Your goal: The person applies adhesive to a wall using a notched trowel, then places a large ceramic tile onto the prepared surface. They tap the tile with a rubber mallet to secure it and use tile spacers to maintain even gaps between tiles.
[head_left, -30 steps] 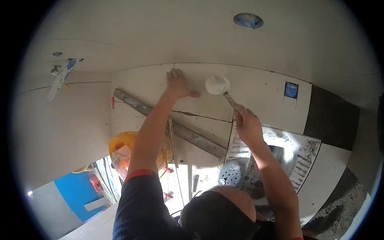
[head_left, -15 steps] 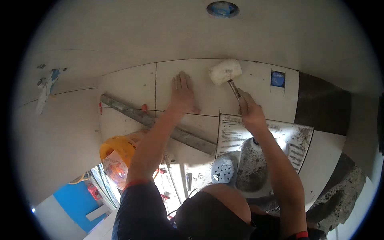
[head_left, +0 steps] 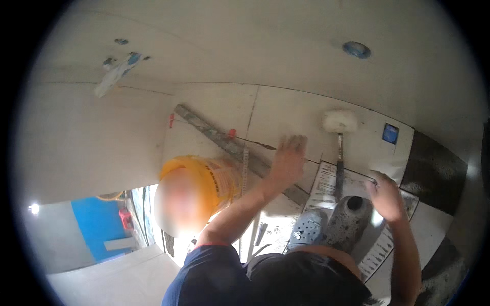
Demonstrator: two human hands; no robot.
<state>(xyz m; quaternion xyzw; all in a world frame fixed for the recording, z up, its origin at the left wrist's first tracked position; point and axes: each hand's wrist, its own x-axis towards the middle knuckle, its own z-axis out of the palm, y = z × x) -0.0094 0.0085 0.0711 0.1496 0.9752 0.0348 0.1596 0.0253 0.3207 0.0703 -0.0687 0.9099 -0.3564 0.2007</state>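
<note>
A mallet with a whitish head (head_left: 340, 121) lies on the pale floor tiles, its dark handle pointing back toward me. To the right of that handle is my right hand (head_left: 386, 196), apart from it, fingers loosely bent and nothing visible in them. My left hand (head_left: 290, 158) is over the tile joint left of the mallet, fingers stretched out and slightly blurred; whether it touches the tile I cannot tell. Beside its wrist, a long grey bar (head_left: 224, 143) lies slantwise across the tiles. Small red clips (head_left: 232, 133) sit along the joint.
A yellow bucket (head_left: 204, 178) stands at the left near my forearm. Close to my body, a dirty white squat toilet pan (head_left: 312, 189) is set in the floor, with a grey clog (head_left: 308, 227) on my foot beside it. A blue-covered square cutout (head_left: 390, 133) is at the right.
My right hand has let go of the mallet and moved away from its handle. The mallet now lies on the tiles. My left hand has shifted toward the joint, and the whole view has turned.
</note>
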